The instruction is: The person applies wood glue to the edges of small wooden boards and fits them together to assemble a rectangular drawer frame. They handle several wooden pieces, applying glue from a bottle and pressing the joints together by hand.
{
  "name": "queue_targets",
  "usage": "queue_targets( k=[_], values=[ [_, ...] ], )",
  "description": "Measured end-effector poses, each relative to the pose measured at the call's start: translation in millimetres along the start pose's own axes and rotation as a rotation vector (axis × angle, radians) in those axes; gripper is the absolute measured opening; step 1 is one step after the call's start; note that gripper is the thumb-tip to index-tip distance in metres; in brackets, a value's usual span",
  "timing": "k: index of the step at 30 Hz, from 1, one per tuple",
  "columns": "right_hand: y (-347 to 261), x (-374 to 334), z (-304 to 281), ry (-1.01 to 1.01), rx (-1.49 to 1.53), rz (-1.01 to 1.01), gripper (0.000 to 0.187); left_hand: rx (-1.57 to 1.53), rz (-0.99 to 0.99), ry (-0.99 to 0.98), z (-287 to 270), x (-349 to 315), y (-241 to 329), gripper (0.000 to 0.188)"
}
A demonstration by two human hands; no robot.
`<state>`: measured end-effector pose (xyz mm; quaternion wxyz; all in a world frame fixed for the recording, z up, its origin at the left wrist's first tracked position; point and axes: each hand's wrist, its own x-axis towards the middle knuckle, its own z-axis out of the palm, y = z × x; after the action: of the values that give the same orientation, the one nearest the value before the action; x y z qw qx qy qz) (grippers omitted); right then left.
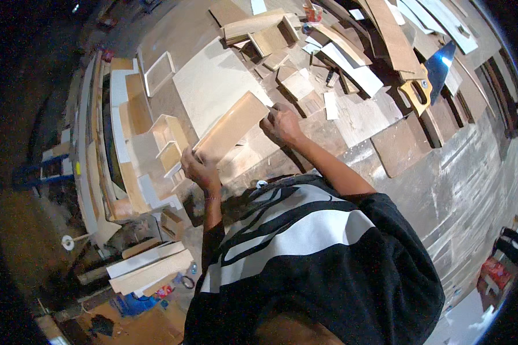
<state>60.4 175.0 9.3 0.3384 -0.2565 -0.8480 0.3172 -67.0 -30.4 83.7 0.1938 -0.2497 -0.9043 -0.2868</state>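
A long, narrow wooden board (234,125), light brown with a pale long edge, is held tilted in front of me, between my two hands. Its lower left end is gripped by my left hand (201,170), fingers closed round it. At the upper right end, my right hand (282,124) is curled closed against the board's corner; the fingertips are partly hidden. Beneath and beyond the board lies a large pale wood sheet (204,80). Small open wooden boxes (168,131) stand just left of my left hand.
A handsaw (437,75) with a yellow handle rests among offcuts at the right. Behind my right hand are scattered wood pieces (299,85) and an open wooden tray (274,37). A white-edged frame (159,73) sits at the left. Boards (152,267) are stacked lower left.
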Motion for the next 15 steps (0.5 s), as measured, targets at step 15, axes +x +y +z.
queue_targets(
  k=[15],
  values=[
    [-10,0,-5,0.013,0.002,0.099,0.028,-0.091,0.884,-0.642,60,29,93,0.050]
  ],
)
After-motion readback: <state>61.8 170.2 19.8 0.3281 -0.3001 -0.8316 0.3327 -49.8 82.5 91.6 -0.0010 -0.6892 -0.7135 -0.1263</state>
